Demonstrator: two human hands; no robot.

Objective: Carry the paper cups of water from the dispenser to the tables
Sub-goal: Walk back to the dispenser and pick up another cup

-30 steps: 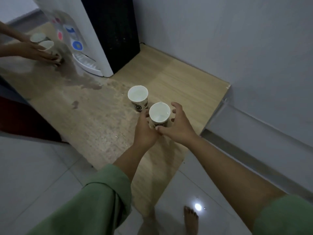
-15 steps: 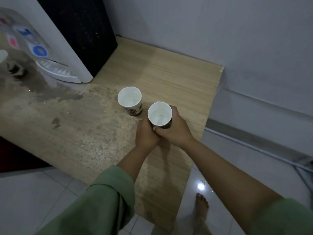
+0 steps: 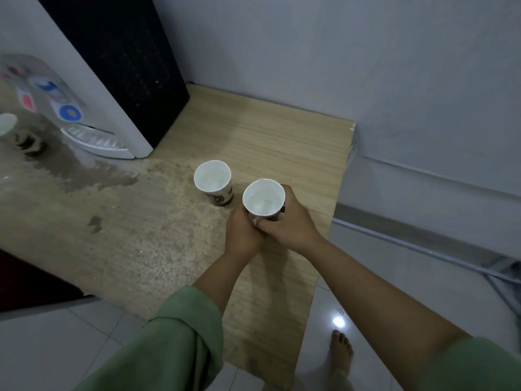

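Two white paper cups with dark logos hold water on a low wooden table (image 3: 296,142). The nearer cup (image 3: 264,199) is gripped from both sides: my left hand (image 3: 242,232) wraps its left side and my right hand (image 3: 287,221) its right and back. Just to its left, untouched, a second cup (image 3: 213,182) stands on the wood. The white and black water dispenser (image 3: 93,80) stands at the back left with its drip tray (image 3: 95,139). Part of a third cup (image 3: 7,124) shows at the left edge.
A wet puddle (image 3: 93,176) spreads from the drip tray across the table's left part. Grey walls close the back and right. White floor tiles (image 3: 42,348) lie below, with my bare foot (image 3: 341,351) beside the table's right edge.
My right hand has closed round the nearer cup, which it only reached toward a second ago. The view swung right, so the other person's hands at the dispenser left the frame.
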